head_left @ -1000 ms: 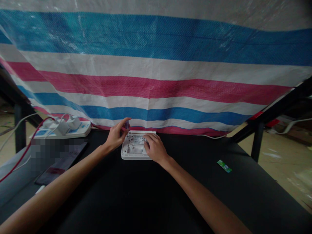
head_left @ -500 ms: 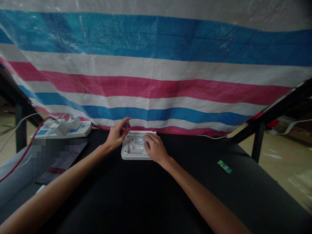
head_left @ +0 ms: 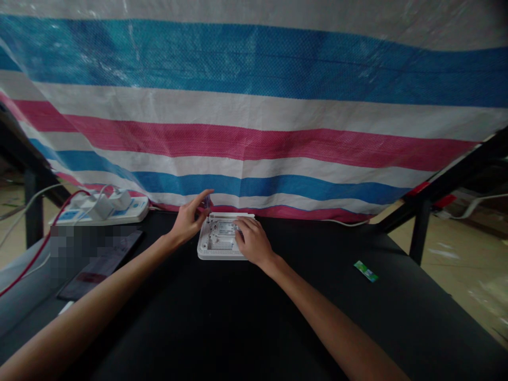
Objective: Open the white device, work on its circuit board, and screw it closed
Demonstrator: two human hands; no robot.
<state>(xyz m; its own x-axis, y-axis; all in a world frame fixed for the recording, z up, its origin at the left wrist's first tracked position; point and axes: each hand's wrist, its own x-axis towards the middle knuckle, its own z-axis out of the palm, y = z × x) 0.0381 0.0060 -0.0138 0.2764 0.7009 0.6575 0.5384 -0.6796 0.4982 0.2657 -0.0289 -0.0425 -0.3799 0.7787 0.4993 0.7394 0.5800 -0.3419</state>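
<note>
A white plastic router-like device (head_left: 220, 245) lies with its vented, labelled underside up on the black table. My left hand (head_left: 189, 221) is closed around a small screwdriver (head_left: 207, 202) with a see-through bluish handle. It stands upright over the device's far left corner, with the index finger stretched over its top. Whether the tip sits in a screw is too small to tell. Over the right part of the device lies my right hand (head_left: 254, 241), its bent fingers and thumb gripping it against the table and hiding that side.
A white power strip (head_left: 137, 210) with plugged-in adapters and cables stands at the back left. Near it lies a dark phone-like slab (head_left: 93, 272). A small green packet (head_left: 365, 271) is on the right. Behind the table hangs a striped tarp (head_left: 254, 143).
My left hand and the screwdriver have shifted very slightly at the device's corner. My right hand and the device have kept their place.
</note>
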